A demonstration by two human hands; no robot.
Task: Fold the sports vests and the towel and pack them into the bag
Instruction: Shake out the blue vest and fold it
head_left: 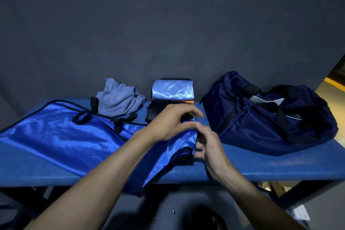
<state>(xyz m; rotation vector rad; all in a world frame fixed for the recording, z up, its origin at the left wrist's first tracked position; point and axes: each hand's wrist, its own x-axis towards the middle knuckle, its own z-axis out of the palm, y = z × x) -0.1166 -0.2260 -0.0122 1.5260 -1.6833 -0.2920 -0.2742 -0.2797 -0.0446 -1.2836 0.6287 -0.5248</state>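
At frame centre, the left hand (171, 121) and right hand (209, 144) both pinch a blue vest (179, 142) on the counter (261, 164).

A dim room with a dark grey wall (168, 24) rising behind a long blue bench (261, 166) on a dark frame, grey floor (168, 205) showing beneath it, and warm yellow light (334, 80) glowing at the far right edge.
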